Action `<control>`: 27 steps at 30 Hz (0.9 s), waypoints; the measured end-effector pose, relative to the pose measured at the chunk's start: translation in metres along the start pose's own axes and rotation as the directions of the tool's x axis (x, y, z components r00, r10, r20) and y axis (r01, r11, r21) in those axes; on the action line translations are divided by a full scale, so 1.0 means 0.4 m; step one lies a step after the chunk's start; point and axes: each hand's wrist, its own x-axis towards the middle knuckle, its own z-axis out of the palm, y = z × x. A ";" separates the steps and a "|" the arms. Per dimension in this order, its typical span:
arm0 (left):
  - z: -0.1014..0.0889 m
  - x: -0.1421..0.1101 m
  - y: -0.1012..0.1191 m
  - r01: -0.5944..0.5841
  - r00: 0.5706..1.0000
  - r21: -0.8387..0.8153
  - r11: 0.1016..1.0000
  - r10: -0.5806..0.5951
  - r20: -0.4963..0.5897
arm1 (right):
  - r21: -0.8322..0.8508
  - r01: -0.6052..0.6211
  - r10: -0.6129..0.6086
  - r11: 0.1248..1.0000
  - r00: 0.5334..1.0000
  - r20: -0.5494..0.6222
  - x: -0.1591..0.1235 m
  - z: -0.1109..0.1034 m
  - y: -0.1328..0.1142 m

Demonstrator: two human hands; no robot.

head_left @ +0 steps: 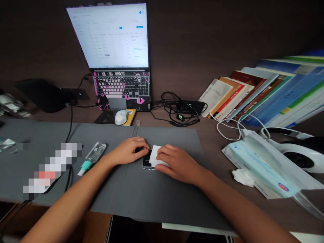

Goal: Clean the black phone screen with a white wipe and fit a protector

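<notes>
A dark phone [146, 163] lies flat on the grey desk mat, partly covered by my hands and a white tissue. My left hand [130, 150], with a ring on one finger, grips the phone's far left end between curled fingers and thumb. On the phone's right side my right hand [176, 163] presses the folded white tissue [155, 155] against the screen, fingers bent over it. Left of my hands rests a clear spray bottle [96, 152] with a mint-green neck.
An open laptop [121, 84] stands at the back, with a mouse [121, 116] in front. Tangled black cables [177, 109] and leaning books [240, 91] are to its right. A tissue pack [260, 165], crumpled tissue [243, 177] and headphones [298, 157] lie right; a pixelated object [52, 170] lies left.
</notes>
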 end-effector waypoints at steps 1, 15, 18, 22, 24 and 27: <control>-0.001 0.000 0.001 0.003 1.000 0.001 1.000 -0.003 0.002 | 0.012 0.017 -0.016 1.000 1.000 -0.001 0.001 0.001 -0.004; -0.002 -0.004 -0.001 0.017 1.000 0.015 1.000 -0.017 -0.003 | -0.055 -0.033 0.036 0.998 0.998 0.055 -0.001 -0.004 0.011; -0.002 -0.004 0.000 0.025 1.000 0.007 1.000 -0.025 0.009 | -0.095 -0.092 0.095 0.991 0.995 0.031 -0.001 -0.005 0.021; -0.003 -0.003 0.003 0.032 0.999 0.015 0.999 -0.032 0.014 | -0.101 -0.094 0.098 0.990 0.995 0.035 -0.002 -0.004 0.017; -0.004 -0.003 0.004 0.035 0.999 0.019 0.999 -0.035 0.011 | -0.073 -0.049 0.054 0.996 0.997 0.060 -0.002 -0.003 0.013; -0.005 -0.005 0.005 0.043 0.999 0.019 0.999 -0.043 0.012 | -0.042 -0.015 0.017 0.999 0.998 0.064 -0.003 0.000 0.016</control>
